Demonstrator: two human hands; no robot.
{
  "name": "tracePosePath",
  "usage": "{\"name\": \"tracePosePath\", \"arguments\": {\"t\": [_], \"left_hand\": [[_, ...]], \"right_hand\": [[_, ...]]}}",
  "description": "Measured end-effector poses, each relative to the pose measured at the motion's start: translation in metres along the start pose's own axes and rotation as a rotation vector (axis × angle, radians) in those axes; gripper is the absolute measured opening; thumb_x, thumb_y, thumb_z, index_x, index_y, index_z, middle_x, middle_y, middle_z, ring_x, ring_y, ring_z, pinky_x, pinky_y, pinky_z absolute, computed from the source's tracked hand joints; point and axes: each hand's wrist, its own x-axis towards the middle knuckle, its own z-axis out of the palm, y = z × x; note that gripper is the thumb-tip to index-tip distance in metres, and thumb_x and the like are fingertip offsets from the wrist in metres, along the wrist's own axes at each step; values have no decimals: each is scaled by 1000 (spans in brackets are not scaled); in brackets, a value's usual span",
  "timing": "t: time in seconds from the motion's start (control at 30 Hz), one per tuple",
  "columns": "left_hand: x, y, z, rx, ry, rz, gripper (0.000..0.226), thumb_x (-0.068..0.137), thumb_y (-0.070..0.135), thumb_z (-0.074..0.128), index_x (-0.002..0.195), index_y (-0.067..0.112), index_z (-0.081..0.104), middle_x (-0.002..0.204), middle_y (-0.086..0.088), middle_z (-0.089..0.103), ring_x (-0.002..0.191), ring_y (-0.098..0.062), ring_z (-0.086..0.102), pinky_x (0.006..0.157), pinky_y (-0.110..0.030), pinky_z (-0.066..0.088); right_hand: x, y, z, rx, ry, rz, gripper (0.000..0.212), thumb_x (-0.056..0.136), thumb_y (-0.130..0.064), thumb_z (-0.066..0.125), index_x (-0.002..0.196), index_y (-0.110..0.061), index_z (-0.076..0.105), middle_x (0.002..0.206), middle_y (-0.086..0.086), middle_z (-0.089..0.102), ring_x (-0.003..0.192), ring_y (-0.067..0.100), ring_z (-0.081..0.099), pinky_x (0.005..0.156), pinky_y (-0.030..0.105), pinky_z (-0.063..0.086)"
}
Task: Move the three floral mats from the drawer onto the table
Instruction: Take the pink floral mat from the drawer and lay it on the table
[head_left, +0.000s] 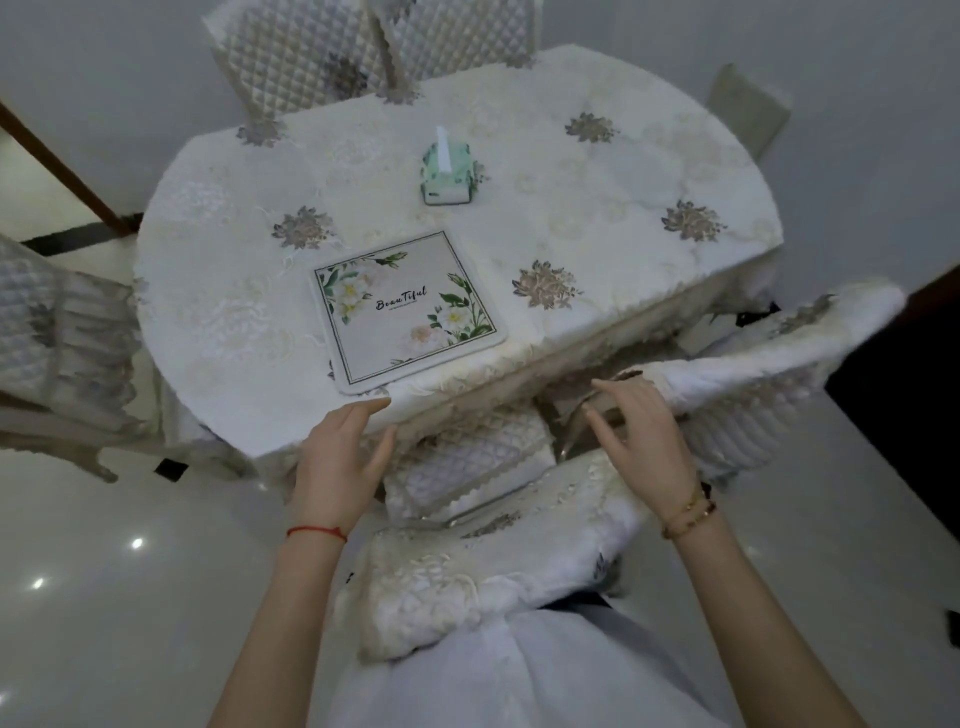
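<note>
One floral mat (408, 312) lies flat on the table (218, 322), near the table's near edge and left of centre — its near corner reaches almost to that edge. It's white w/ a thin dark border, green leaves and pale flowers at two corners, and "Beautiful" printed across the middle. No other mats visible in this view; the drawer can't be made out under the cloth.

Left hand (337, 457) hovers at the near edge of the table, just below the mat's near corner. Fingers straight, slightly spread, palm down, holding nothing — fingertips at or just touching the cloth's edge, can't tell which. Red string on the wrist.

Right hand (639, 441) reaches under the near-right edge of the table, where the tablecloth (779, 358) is lifted and folded back. Fingers bent downward into the dim gap; whether they grip anything there can't be told. Bead bracelets on the wrist.

Tissue box (448, 174), green and white, stands near the table's centre, well apart from the mat, toward the far edge. Quilted chairs (291, 57) stand at the far edge, another at the left edge, and one quilted seat (467, 457) sits tucked under the near edge btw the two hands.
</note>
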Motion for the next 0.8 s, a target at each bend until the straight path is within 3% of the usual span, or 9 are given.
{"name": "tracePosePath", "arguments": {"t": [0.17,0.3,0.43,0.63,0.8], "left_hand": [[-4,-4,-16,-11,-122,188,28,91,27,60,118,21,61,116,3,66,108,-17,59,92,-29,45],[-14,-3,-31,18,-235,351,27,92,27,58,117,19,62,114,-1,67,106,-21,60,91,-34,47],[-30,9,-37,14,-331,505,25,92,28,58,114,19,63,108,-2,68,100,-20,61,85,-30,46],[-67,57,-24,6,-493,765,27,92,30,57,115,17,64,105,-4,69,96,-23,62,81,-34,49],[-123,116,1,-81,-610,1012,24,89,20,63,111,11,67,102,-8,70,95,-27,64,83,-35,48]], "right_hand": [[-69,-37,6,-22,158,159,31,90,-15,65,119,-4,62,113,10,66,108,26,58,100,27,38],[-134,-73,19,-33,219,316,31,92,-19,61,120,-5,60,115,10,64,109,26,56,99,34,43],[-206,-110,28,-31,325,452,28,93,-19,59,119,-9,60,111,7,64,105,22,55,91,36,47],[-322,-154,30,-102,464,770,32,93,-18,61,122,-6,60,117,10,64,107,25,56,95,38,47],[-421,-189,32,-126,616,1019,33,94,-20,59,124,-7,59,121,8,63,114,24,54,102,30,40]]}}
